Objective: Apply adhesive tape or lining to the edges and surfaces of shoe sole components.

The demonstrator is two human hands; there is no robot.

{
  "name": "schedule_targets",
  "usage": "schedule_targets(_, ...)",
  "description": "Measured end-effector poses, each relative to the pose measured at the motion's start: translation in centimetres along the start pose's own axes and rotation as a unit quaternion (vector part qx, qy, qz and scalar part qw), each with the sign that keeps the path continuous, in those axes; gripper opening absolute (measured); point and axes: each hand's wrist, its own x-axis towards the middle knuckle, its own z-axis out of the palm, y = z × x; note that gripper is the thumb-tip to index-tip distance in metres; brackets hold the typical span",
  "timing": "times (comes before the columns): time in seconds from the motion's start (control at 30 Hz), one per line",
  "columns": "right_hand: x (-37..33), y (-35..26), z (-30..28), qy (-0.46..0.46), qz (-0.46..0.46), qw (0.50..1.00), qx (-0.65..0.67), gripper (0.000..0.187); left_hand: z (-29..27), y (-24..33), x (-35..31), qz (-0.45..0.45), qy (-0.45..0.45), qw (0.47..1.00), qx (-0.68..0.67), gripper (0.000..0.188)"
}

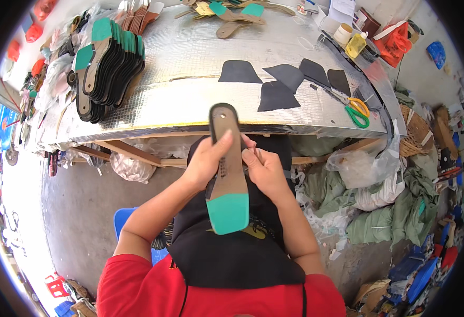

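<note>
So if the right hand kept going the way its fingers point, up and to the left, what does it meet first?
The right hand already touches the shoe sole there, with the left hand just beyond; depth is hard to judge.

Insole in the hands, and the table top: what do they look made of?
Insole: probably matte tan fibreboard with a black rim and a smooth green heel patch, maybe foam. Table top: silvery quilted foil-like sheet; it glints and shows a fine grid. The left hand and right hand hold the insole.
</note>
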Motion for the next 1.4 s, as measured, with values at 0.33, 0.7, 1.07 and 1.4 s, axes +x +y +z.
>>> schedule_targets(0.33, -1.7, 0.6, 1.9, -0.113, 0.059, 0.982, 0.142, 0.021, -2.6, 0.7, -0.5, -0.006, 0.153, 0.971, -0.182, 0.033)
schedule_targets(0.7, -0.4, -0.9, 4.2, -0.071, -0.038, 0.994, -0.075, 0.02, -3.9, -1.4, -2.7, 0.21, 0.165, 0.95, -0.161, 0.038)
schedule_targets(1.07, 1.6, -2.4, 5.5, -0.198, 0.084, 0.973, 0.084, 0.022, -11.2, -0.6, -9.9, 0.059, 0.137, 0.896, -0.417, 0.048)
schedule_targets(1.4, -0.2, 0.7, 8.9, -0.221, 0.141, 0.939, 0.222, 0.061, -13.5, -2.8, -12.4, 0.25, 0.387, 0.811, -0.362, 0.047)
